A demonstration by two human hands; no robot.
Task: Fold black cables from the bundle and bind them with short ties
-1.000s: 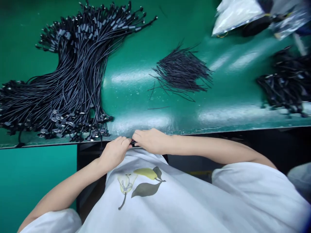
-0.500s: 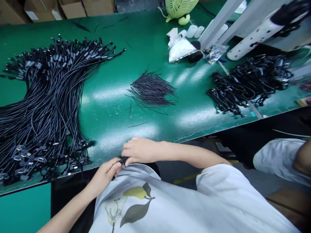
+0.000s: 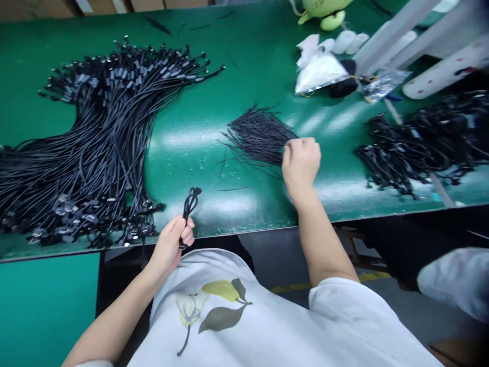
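Note:
My left hand (image 3: 173, 242) is closed around a black cable (image 3: 190, 204) folded into a small looped bundle, held up at the table's front edge. Away to the right, my right hand (image 3: 301, 163) reaches to the right end of a pile of thin black twist ties (image 3: 260, 135). Its fingers are bent together at the pile's edge, and their tips are hidden, so what they pinch does not show. A single loose tie (image 3: 233, 189) lies in front of the pile. Long straight black cables (image 3: 110, 127) with connectors at both ends spread across the table on the left.
Bundled black cables (image 3: 424, 148) are heaped at the right. Behind them are a white plastic bag (image 3: 321, 71), white rolls (image 3: 344, 42), a grey post (image 3: 393, 38) and a green fan (image 3: 324, 7). Another person's sleeve (image 3: 454, 280) is at the lower right. Cardboard boxes (image 3: 103, 6) line the back.
My hands were together at the table edge over the cable. The right has let go and moved to the tie pile; the left has lifted the folded cable into view. The camera view has shifted.

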